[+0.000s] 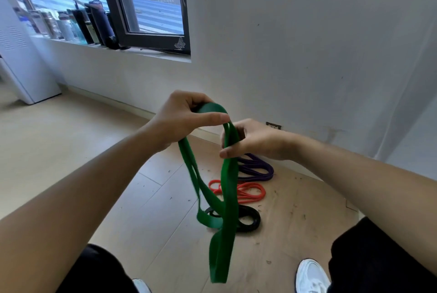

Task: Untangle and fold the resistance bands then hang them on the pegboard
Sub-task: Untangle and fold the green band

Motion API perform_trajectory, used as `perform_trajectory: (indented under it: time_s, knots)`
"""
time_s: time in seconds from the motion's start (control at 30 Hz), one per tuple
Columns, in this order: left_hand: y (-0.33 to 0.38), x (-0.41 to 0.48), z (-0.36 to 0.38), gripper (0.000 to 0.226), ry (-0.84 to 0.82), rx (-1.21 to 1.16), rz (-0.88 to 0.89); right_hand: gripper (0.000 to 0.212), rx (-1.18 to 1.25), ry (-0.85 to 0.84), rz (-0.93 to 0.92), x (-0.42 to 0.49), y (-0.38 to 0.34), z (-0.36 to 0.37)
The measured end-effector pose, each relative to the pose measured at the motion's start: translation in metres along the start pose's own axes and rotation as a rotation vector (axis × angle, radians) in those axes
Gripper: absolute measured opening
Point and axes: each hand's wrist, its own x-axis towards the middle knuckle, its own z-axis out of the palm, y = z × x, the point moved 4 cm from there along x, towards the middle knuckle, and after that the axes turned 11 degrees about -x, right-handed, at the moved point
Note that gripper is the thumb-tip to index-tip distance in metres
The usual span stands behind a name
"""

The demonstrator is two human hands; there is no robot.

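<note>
Presently: green band (229, 188) hangs toward 6 o'clock; left hand (179, 122) grips its top; right hand (257, 142), at 3 o'clock, seemingly pinches one strand.

The green band (228, 188) hangs in long loops. A purple band (257, 169), red band (251, 192) and black band (249, 220) lie coiled on the floor (71, 150).

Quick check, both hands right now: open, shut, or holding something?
Left hand: grips the top fold of the green band, fingers curled round it.
Right hand: pinches the same green band lower down, between thumb and fingers.
</note>
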Motion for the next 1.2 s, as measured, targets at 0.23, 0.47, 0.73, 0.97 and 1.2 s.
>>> perform_trajectory:
  time_s: [0.23,0.47,0.73,0.97,1.2]
  knots:
    - [-0.019,-0.001,-0.024,0.041,-0.026,-0.036,-0.122,0.034,0.179,0.178,-0.012,-0.004,-0.006,-0.03]
    - [-0.028,-0.006,-0.005,0.048,-0.267,0.021,-0.206,0.042,0.104,0.368,-0.124,-0.01,-0.028,-0.038]
    - [-0.008,-0.001,0.011,0.025,-0.205,-0.068,-0.09,0.045,0.103,0.121,-0.052,-0.006,-0.013,-0.032]
    - [-0.014,0.003,0.003,0.025,-0.041,-0.263,-0.086,0.027,-0.015,-0.144,0.07,-0.005,0.038,-0.015]
    - [-0.012,0.005,-0.012,0.028,0.16,-0.329,-0.016,0.017,-0.281,-0.182,0.206,0.013,0.07,0.013]
